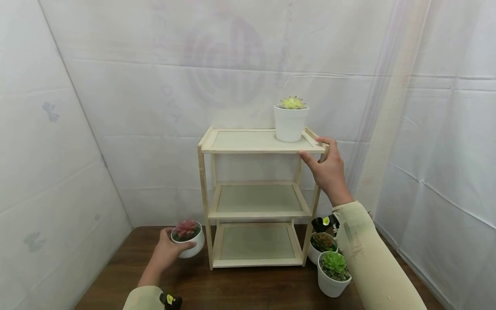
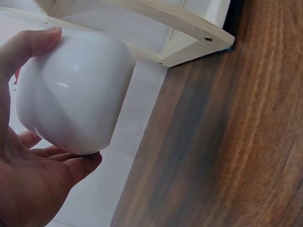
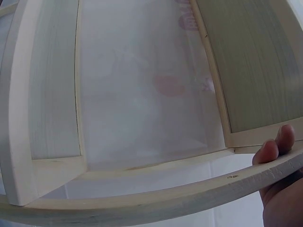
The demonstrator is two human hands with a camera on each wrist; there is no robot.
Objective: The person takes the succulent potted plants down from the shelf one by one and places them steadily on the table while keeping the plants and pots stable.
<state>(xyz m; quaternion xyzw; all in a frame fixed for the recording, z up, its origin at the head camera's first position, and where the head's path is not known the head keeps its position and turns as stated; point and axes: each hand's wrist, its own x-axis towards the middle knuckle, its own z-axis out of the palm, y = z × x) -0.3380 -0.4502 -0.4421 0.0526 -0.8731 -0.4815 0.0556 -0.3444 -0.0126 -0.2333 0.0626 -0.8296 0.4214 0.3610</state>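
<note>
Left hand point(image 1: 169, 249): you're gripping the pink plant point(image 1: 196, 243), seemingly lifted, left of the rack point(image 1: 259, 214).
Right hand point(image 1: 329, 170): you clasp the rack's top corner, likely steadying.
Shelves point(image 1: 255, 198): placing looks underway; raise it level.

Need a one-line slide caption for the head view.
Left hand holds a pink plant beside a rack; right hand grips its upper corner, yellow plant on top.

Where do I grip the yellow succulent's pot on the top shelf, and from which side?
I'd bring the right hand in from the front and grip the white pot just below its rim, on opposite sides. It stands upright, tapers toward its base, and its front is unobstructed; that hold should spare the yellow succulent.
</note>
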